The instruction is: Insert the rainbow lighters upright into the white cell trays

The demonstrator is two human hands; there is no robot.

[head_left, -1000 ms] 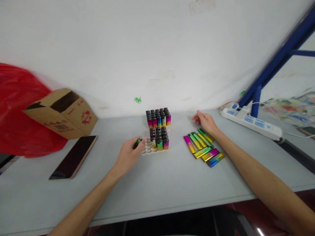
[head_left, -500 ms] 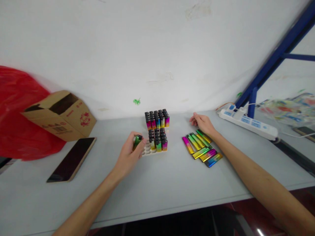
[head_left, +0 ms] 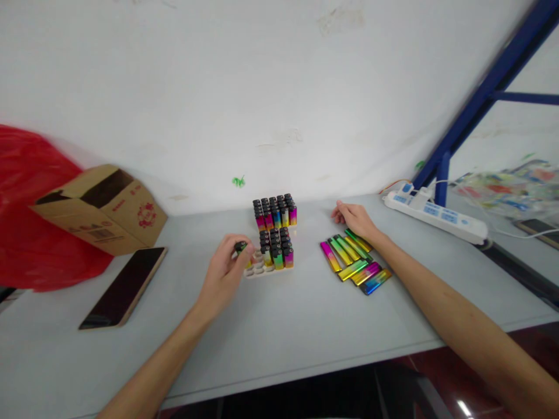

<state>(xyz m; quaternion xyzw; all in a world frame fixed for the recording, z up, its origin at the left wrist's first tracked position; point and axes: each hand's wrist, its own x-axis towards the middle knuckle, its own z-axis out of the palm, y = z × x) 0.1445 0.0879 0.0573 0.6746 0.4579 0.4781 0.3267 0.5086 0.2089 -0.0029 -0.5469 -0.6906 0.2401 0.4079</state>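
Observation:
My left hand [head_left: 225, 265] is closed on a lighter [head_left: 241, 247] with a black top, held at the left end of a white tray with holes [head_left: 261, 269]. Its fingers cover most of the lighter's body. Several multicoloured lighters [head_left: 278, 256] stand upright in the right part of that tray. Directly behind, a fuller block of upright lighters [head_left: 275, 214] stands close to it. My right hand [head_left: 354, 219] rests on the table, holding nothing, fingers loosely bent. Just in front of it several shiny lighters [head_left: 353, 269] lie flat in a loose group.
On the left are an open cardboard box [head_left: 111, 209], a red plastic bag [head_left: 39, 215] and a dark phone-like slab [head_left: 124, 288]. A white power strip [head_left: 437, 215] with cables lies at the right, beside a blue metal frame [head_left: 471, 116]. A white wall closes off the back.
The lighter in my left hand has turned, and less of its green body shows. More of the tray's holes are visible beside it. My right hand stays put; the view shifts slightly.

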